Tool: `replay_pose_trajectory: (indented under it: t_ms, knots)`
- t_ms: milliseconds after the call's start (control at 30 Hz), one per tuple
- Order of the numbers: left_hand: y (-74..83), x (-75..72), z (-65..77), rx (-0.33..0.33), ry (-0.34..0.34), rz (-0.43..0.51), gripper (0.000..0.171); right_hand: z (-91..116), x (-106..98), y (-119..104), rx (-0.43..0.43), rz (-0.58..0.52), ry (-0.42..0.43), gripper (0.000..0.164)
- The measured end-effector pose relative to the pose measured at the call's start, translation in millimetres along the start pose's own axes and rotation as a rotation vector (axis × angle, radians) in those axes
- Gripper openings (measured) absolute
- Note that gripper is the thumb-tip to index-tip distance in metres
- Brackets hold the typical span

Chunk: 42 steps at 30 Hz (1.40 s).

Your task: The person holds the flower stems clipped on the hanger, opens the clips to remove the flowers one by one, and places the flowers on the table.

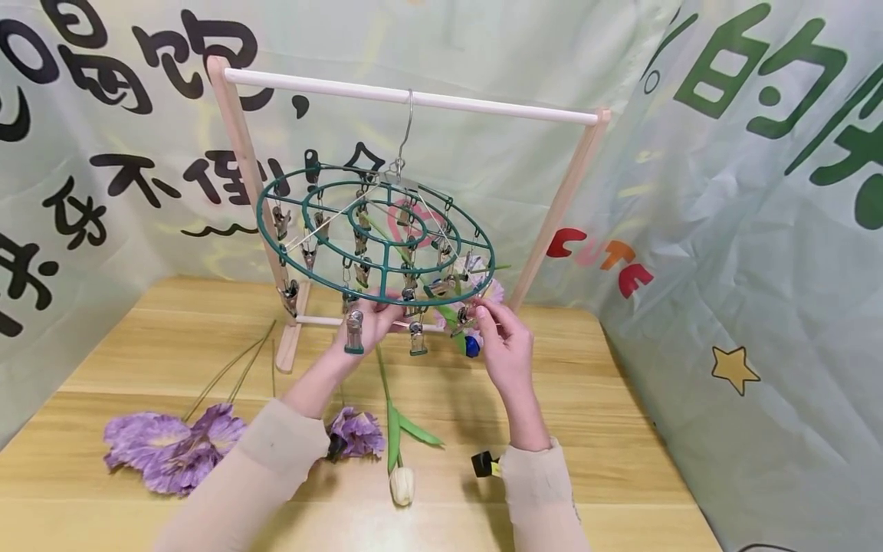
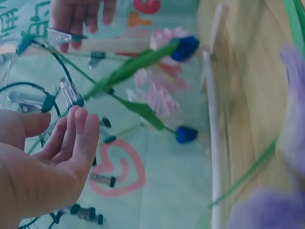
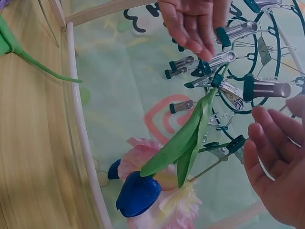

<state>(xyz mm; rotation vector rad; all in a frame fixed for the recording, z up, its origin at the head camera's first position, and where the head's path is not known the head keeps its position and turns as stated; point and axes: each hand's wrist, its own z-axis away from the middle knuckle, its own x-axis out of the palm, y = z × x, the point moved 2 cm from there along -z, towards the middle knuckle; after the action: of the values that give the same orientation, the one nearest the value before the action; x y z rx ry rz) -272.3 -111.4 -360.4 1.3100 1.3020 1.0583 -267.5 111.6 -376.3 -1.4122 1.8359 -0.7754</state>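
Observation:
A green round clip hanger (image 1: 386, 268) hangs by its hook from a white rod, with several metal clips dangling. Below its front rim is my left hand (image 1: 375, 322), palm turned up and fingers loosely bent, fingertips close to a metal clip (image 2: 70, 93). At the rim's right side my right hand (image 1: 509, 345) has its fingers relaxed and spread, beside a clip (image 3: 267, 88). A blue tulip (image 3: 138, 193) with green leaves (image 3: 178, 143) hangs head down from a clip at its stem. Pink flowers (image 3: 164, 210) and another blue tulip (image 2: 186, 134) hang near it.
A wooden stand (image 1: 237, 138) with a white top rod (image 1: 483, 105) carries the hanger. On the table (image 1: 586, 491) lie purple flowers (image 1: 172, 448), a smaller purple flower (image 1: 359, 431), a white tulip (image 1: 402, 486) and a small black object (image 1: 483, 463). Printed cloth (image 1: 745, 253) surrounds the table.

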Motion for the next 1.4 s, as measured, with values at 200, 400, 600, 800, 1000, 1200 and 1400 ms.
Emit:
replay_pose_trajectory:
  t_ms: [200, 400, 600, 800, 1000, 1200, 1400]
  knots:
    - [-1.1, 19.9, 4.8, 0.124, 0.097, -0.101, 0.022, -2, 0, 3, 0.053, 0.003, 0.039, 0.023]
    - [-2.4, 35.8, 4.2, 0.213, 0.109, -0.053, 0.037, -6, 5, 11, 0.138, 0.078, 0.055, 0.022]
    - [3.6, 41.7, -0.3, 0.238, 0.069, -0.133, 0.058, -9, 9, 17, 0.149, 0.149, 0.001, 0.033]
    - [8.9, 47.2, -11.3, 0.245, -0.059, -0.118, 0.058, -10, 9, 16, 0.119, 0.2, -0.063, 0.039]
    - [11.3, 50.4, -19.1, 0.235, -0.134, -0.105, 0.053, -11, 8, 19, 0.102, 0.219, -0.081, 0.042]
    - [9.7, 50.2, -20.5, 0.291, -0.077, -0.172, 0.049, -13, 5, 21, 0.08, 0.266, -0.076, 0.041]
    - [9.0, 47.9, -17.6, 0.395, 0.028, -0.243, 0.041, -15, 3, 15, 0.052, 0.281, -0.091, 0.035]
